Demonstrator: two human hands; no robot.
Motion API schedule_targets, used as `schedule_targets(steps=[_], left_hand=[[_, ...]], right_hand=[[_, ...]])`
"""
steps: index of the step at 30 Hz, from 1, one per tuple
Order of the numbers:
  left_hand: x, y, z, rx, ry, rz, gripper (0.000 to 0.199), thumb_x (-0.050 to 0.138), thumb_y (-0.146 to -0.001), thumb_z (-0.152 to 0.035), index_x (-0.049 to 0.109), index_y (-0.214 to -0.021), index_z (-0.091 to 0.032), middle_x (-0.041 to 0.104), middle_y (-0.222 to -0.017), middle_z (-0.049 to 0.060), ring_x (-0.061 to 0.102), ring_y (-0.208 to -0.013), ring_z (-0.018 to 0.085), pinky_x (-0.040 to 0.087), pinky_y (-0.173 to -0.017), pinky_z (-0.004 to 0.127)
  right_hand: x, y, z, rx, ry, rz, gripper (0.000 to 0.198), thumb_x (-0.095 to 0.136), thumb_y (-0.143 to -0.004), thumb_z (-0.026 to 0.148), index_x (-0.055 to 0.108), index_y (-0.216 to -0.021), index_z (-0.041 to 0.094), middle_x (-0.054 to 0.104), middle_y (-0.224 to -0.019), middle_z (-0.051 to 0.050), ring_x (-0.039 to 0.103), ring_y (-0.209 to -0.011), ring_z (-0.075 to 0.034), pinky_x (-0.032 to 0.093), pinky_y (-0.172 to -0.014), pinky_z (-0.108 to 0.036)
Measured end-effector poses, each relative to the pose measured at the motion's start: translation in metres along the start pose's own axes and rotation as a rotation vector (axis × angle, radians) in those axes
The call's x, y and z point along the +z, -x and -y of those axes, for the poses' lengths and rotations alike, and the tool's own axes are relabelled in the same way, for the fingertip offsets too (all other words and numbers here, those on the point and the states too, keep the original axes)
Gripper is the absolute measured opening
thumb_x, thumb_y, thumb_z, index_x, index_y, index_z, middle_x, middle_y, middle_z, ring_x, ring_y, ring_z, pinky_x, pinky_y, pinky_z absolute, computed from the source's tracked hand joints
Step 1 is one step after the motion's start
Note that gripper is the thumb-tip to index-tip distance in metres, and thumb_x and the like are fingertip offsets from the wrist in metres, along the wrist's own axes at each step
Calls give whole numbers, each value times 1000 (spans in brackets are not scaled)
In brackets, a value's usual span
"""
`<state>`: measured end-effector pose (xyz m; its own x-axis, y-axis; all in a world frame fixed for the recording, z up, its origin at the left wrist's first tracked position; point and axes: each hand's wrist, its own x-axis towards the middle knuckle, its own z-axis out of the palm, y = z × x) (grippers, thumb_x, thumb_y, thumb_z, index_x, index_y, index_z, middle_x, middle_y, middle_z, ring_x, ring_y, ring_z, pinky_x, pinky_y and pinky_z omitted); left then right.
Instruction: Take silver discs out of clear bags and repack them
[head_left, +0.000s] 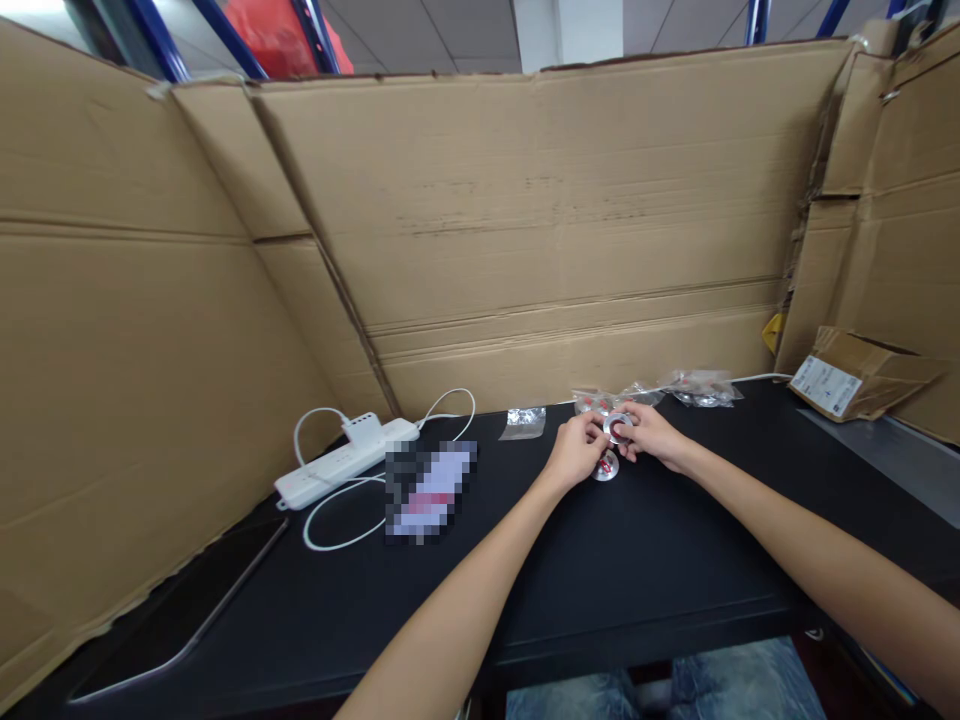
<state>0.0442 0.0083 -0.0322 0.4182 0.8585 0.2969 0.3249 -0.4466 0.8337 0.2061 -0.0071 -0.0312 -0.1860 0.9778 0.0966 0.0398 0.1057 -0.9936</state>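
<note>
Between my two hands is a round silver disc (pixel 609 421) with a dark red centre, tilted toward me. My right hand (pixel 654 434) grips it from the right, thumb over its face. From the left, my left hand (pixel 576 450) has its fingers pinched together at the disc's edge; the fingertips are partly hidden. A second silver disc with red markings (pixel 606 468) is just below the fingers, close to the black tabletop. Behind my hands are clear plastic bags (pixel 592 403) with silver and red pieces inside.
Another filled clear bag (pixel 703 388) and a flat clear packet (pixel 523 424) lie near the cardboard wall (pixel 570 220). Left are a white power strip (pixel 346 464) with cables, a pixelated item (pixel 433 492) and a dark tablet-like panel (pixel 187 610). An open cardboard box (pixel 874 375) stands right.
</note>
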Motion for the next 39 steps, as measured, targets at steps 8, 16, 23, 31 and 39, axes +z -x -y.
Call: schedule_targets(steps=[8,16,23,31,39], left_hand=[[-10,-2,0,-143,257,166,31,68,-68,-7,63,-98,-14,68,-82,5,65,-67,15,50,-59,25],[-23,-4,-3,-13,122,99,55,62,-64,1,59,-116,-16,61,-85,2,60,-70,12,49,-67,26],[-21,4,-11,306,-356,148,45,54,-68,-4,64,-109,-17,63,-76,1,59,-69,14,45,-67,24],[-25,5,-14,276,-404,109,27,55,-75,-12,66,-100,-16,67,-78,2,60,-69,14,44,-66,24],[-27,4,-6,293,-567,201,13,58,-82,-22,70,-83,-17,65,-74,3,58,-67,15,40,-62,25]], right_hand=[[-11,-3,-1,-7,48,-17,16,55,-80,14,56,-96,15,61,-61,1,64,-47,-13,51,-40,-21],[-22,-6,-3,-75,425,-163,22,52,-77,12,49,-98,19,60,-54,6,54,-33,-10,35,-33,-16],[-30,-1,3,-191,964,-101,10,57,-77,17,66,-76,17,66,-64,-2,59,-61,-15,37,-58,-22],[-28,3,5,-151,1190,-187,22,50,-87,30,69,-92,21,69,-81,-7,62,-74,-19,33,-61,-25],[-40,1,12,-292,1166,-217,14,54,-79,19,67,-82,18,66,-78,-5,60,-73,-16,38,-67,-23]])
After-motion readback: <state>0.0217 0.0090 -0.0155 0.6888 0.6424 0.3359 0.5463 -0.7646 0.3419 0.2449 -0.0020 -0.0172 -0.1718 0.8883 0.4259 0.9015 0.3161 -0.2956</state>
